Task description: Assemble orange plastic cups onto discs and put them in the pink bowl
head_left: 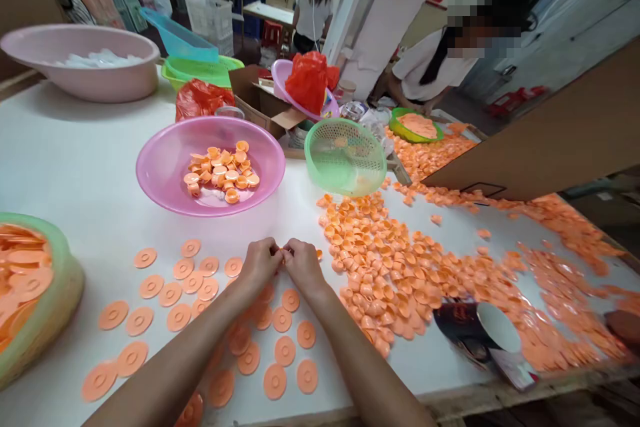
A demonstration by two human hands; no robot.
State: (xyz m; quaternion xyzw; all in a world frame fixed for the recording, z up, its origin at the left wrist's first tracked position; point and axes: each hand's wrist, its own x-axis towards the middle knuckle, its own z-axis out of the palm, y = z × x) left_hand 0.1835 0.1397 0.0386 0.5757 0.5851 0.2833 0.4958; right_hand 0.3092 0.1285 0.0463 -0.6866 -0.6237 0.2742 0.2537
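My left hand [261, 264] and my right hand [303, 265] meet over the white table, fingertips pinched together. A little orange shows between them; the small plastic piece they hold is mostly hidden by the fingers. Flat orange discs [170, 294] with a raised ring in the centre, like toy saucers, lie spread under and around my forearms. To the right of my right hand is a heap of small orange toy cups [370, 260]. Beyond my hands stands a pink-purple basin [150, 177] with several orange cups inside.
A green basket [70, 287] full of orange discs stands at left. Behind are a green colander [345, 157], a pale pink basin [115, 83] and a cardboard box [265, 107]. A dark mug-like object [463, 327] lies at right. A co-worker [435, 73] bends over the far end.
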